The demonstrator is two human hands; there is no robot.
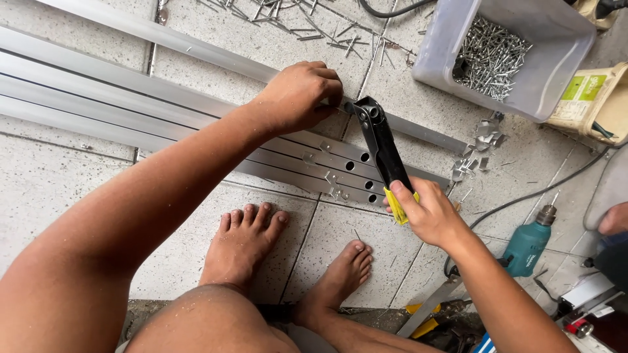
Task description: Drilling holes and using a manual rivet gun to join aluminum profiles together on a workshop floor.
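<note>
Our right hand [428, 212] clamped the rivet tool [383, 153] handles; left hand [297, 95] curled shut, pressing the aluminium rails [131, 98] on the floor.

Left hand [297, 95] pressed on aluminium rails [98, 91] beside the head of a black rivet gun [379, 144]; right hand [425, 209] gripping its yellow-tipped handles; clear tub of rivets [504, 55] beyond; teal drill [526, 245] on tiled floor [59, 176].

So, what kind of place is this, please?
Probably an informal metalwork spot on a tiled floor: aluminium bars lie there, the right hand holds a black rivet tool, and a tub of rivets and a teal drill stand nearby.
</note>
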